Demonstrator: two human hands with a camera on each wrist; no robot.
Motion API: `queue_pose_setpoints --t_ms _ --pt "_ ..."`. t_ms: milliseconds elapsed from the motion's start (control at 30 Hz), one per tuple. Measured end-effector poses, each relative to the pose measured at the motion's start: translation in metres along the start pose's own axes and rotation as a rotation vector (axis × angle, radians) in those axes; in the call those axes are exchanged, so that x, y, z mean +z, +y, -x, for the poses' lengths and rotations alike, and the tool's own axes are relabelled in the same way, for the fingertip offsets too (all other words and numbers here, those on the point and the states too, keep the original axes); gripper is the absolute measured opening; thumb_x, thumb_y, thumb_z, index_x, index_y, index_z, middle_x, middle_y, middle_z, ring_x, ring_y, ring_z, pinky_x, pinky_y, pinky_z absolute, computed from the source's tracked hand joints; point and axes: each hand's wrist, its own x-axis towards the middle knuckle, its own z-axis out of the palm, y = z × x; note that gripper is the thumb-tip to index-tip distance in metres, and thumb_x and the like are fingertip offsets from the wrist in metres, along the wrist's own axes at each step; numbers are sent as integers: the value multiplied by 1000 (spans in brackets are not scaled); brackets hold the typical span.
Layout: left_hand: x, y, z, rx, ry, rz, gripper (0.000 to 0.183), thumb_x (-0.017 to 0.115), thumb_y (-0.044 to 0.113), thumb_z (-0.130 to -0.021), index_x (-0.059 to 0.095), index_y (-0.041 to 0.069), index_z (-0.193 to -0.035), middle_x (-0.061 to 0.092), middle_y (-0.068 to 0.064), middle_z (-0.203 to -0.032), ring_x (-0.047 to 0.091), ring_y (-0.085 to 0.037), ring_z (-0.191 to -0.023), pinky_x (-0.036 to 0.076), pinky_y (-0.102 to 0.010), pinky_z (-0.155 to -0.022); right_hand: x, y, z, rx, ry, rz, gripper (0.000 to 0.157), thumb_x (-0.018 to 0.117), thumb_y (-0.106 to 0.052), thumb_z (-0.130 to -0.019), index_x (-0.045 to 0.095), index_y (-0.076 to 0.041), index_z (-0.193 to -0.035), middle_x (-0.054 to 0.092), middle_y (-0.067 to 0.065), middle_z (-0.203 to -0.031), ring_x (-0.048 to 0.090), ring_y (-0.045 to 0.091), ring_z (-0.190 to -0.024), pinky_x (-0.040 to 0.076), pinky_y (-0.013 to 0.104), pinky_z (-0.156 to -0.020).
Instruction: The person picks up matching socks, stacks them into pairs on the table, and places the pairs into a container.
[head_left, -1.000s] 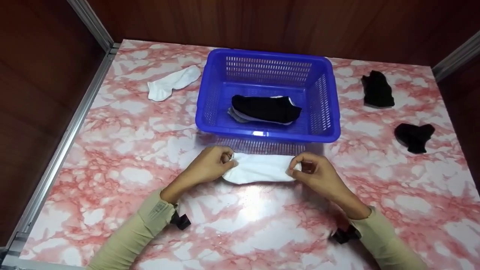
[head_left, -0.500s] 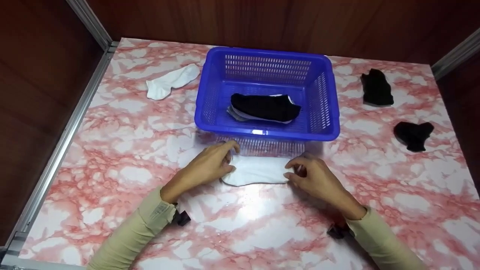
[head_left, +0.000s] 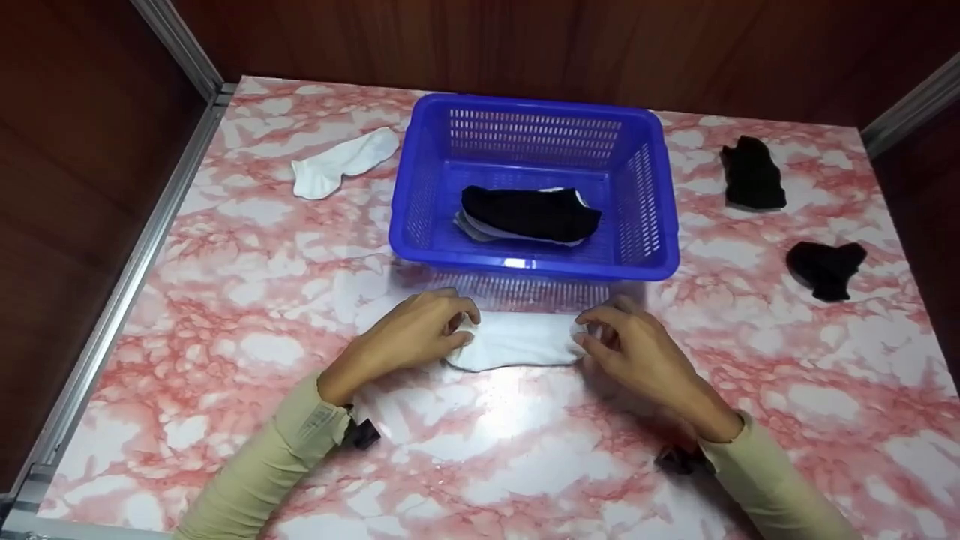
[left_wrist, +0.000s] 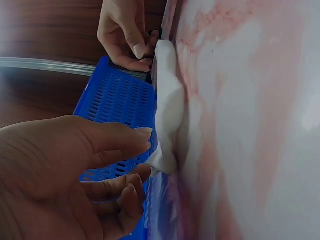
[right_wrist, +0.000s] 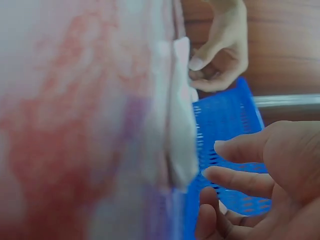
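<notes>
A white ankle sock (head_left: 521,340) lies flattened crosswise on the table, in front of the basket. At its left end is my left hand (head_left: 416,330), thumb and forefinger bent and spread apart over the fabric. My right hand (head_left: 637,345) stands at the opposite end in a similar pose, fingertips right at the edge. In the left wrist view, a fingertip of the left hand (left_wrist: 100,160) meets a corner of the sock (left_wrist: 170,105). The right wrist view has a gap between thumb and fingers of the right hand (right_wrist: 260,170), beside the sock (right_wrist: 182,125).
Just beyond the sock stands a blue perforated basket (head_left: 532,268), holding a small stack topped by a black sock (head_left: 532,214). Another white sock (head_left: 345,163) lies left of it. Two black socks, one upper (head_left: 754,176) and one lower (head_left: 826,270), lie at the right.
Both hands pinched the sock's ends a second ago; their fingers have since loosened, and the sock lies flatter on the table. The left forefinger lifted, then came back down.
</notes>
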Motion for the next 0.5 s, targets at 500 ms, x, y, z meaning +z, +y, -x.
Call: queue_pose_setpoints --t_ms 500 --pt "-22 8 6 78 183 75 18 68 18 -100 75 8 -112 73 -7 -100 69 -22 -93 59 -35 -84 -43 -16 -6 -132 279 -44 7 74 -1 -94 78 -5 -99 70 2 -83 59 3 -74 51 13 -66"
